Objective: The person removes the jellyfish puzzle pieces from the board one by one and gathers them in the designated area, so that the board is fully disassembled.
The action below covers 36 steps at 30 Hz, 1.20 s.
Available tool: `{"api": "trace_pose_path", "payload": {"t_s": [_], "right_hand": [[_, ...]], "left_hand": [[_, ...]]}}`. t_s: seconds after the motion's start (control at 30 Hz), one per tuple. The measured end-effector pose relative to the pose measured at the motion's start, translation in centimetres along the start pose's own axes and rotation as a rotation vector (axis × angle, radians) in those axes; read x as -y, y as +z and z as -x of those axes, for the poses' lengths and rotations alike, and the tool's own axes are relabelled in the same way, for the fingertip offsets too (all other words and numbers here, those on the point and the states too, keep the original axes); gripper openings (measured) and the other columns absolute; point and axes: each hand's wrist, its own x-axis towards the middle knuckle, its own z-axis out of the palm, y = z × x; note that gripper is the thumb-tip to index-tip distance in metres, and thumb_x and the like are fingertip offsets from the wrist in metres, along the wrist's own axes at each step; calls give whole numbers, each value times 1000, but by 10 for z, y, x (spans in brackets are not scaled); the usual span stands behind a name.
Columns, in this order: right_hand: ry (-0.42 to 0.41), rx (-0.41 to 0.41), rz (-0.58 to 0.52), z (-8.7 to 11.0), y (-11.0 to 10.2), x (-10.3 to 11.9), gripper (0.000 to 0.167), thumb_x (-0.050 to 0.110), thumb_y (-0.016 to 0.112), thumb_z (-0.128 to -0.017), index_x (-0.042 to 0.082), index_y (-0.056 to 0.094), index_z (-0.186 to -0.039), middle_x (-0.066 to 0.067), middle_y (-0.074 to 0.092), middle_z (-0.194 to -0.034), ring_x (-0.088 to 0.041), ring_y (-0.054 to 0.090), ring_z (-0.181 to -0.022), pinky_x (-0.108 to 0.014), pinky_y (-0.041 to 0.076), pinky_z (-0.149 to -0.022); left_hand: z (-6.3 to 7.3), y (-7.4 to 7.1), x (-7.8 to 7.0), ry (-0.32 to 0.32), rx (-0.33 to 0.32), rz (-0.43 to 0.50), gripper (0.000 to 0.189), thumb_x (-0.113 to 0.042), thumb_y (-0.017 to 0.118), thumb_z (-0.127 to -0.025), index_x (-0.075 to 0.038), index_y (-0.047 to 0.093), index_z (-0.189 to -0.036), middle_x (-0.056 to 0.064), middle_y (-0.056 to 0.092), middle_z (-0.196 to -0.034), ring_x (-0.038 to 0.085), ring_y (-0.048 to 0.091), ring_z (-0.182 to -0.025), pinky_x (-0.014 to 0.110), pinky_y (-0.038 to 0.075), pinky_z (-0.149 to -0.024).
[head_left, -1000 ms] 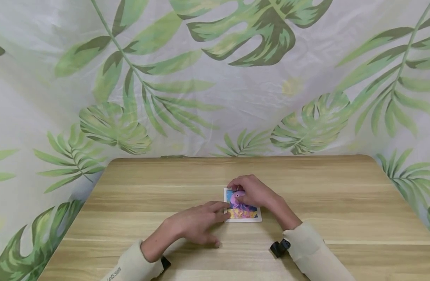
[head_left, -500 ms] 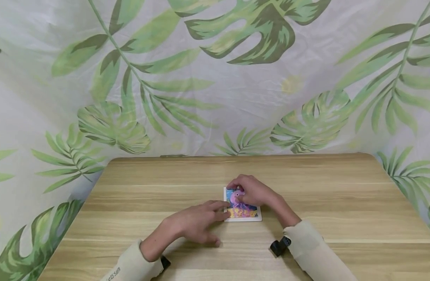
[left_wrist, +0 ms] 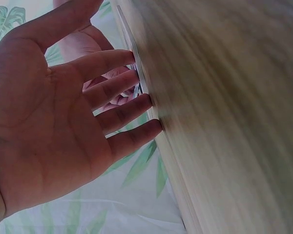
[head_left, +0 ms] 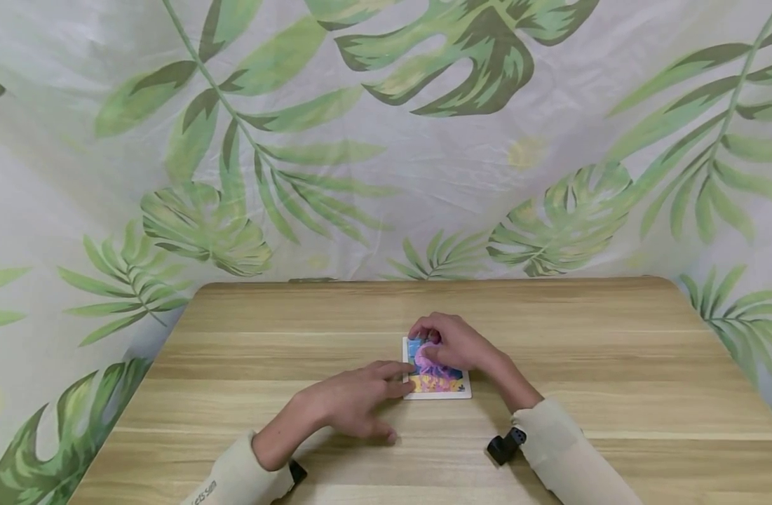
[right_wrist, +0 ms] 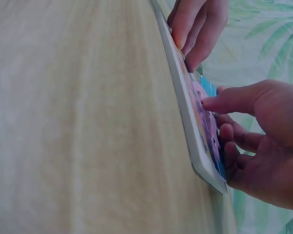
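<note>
A small white-rimmed picture puzzle (head_left: pixel 437 395) with a pink octopus over a yellow bottom lies flat near the middle of the wooden table. My left hand (head_left: pixel 354 400) comes from the left with fingers extended, the fingertips (left_wrist: pixel 132 57) resting at the puzzle's left edge and on the table. Over the puzzle's upper part, my right hand (head_left: pixel 459 344) has its thumb on the octopus and its other fingers curled at the far edge. In the right wrist view a blue-and-pink puzzle piece (right_wrist: pixel 208 87) stands tilted up between thumb and fingers, partly hidden by the thumb.
The wooden table (head_left: pixel 285 315) has rounded far corners. Behind it hangs a pale curtain (head_left: pixel 449 189) printed with green leaves. A black wrist camera (head_left: pixel 506 446) sits under the right sleeve.
The octopus's eye, visible earlier, no longer shows, and the upper left of the picture looks shifted under my right thumb and fingers. My left hand has stayed in place.
</note>
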Motion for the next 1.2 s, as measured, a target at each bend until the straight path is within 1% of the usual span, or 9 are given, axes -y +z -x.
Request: {"api": "trace_pose_path", "payload": {"t_s": [0.13, 0.3, 0.43, 0.67, 0.87, 1.0, 1.2], "right_hand": [[-6, -20, 20, 0, 0, 1, 27, 4, 75, -94, 13, 75, -120, -3, 71, -106, -12, 59, -90, -28, 52, -82], [-15, -46, 54, 0, -1, 3, 25, 4, 77, -93, 14, 76, -116, -2, 71, -101, -12, 62, -89, -29, 54, -82], [-26, -49, 62, 0, -2, 4, 24, 3, 77, -93, 13, 76, -115, -2, 71, -97, -11, 62, -87, -29, 54, -80], [0, -15, -11, 1, -2, 7, 22, 1, 70, -98, 12, 75, -116, 2, 69, -93, -8, 59, -82, -25, 52, -76], [-12, -19, -37, 3, -2, 7, 22, 1, 64, -100, 11, 75, -116, 2, 68, -88, -8, 57, -74, -23, 50, -69], [-6, -31, -70, 4, -4, 5, 22, 2, 63, -101, 12, 76, -116, 1, 70, -92, -9, 59, -78, -25, 52, -72], [41, -38, -128, 7, -9, 0, 20, 6, 65, -101, 14, 78, -114, -2, 71, -97, -14, 60, -87, -29, 52, -81]], "left_hand": [[0, 0, 0, -3, 2, -3, 80, -46, 81, -94, -19, 50, -162, -1, 31, -177, 24, 33, -163, 48, 41, -127], [0, -1, 0, 0, 1, -11, 80, -46, 81, -94, -19, 50, -162, 0, 31, -177, 24, 33, -162, 47, 39, -129], [0, -1, -1, -2, -1, -16, 80, -46, 81, -94, -19, 49, -162, 1, 31, -177, 25, 33, -162, 46, 40, -128], [2, -1, -2, -6, 1, -12, 81, -46, 81, -93, -19, 49, -163, 1, 31, -177, 26, 34, -162, 49, 42, -126], [1, -1, -2, -1, 4, -19, 81, -47, 81, -94, -19, 49, -163, 1, 31, -177, 26, 34, -162, 48, 42, -126], [1, 0, -1, -10, 9, -20, 81, -48, 81, -94, -20, 48, -163, -1, 30, -177, 26, 33, -163, 49, 42, -127], [1, -1, -1, -16, 13, -12, 80, -48, 80, -95, -21, 48, -163, -2, 29, -178, 24, 33, -163, 50, 43, -126]]}}
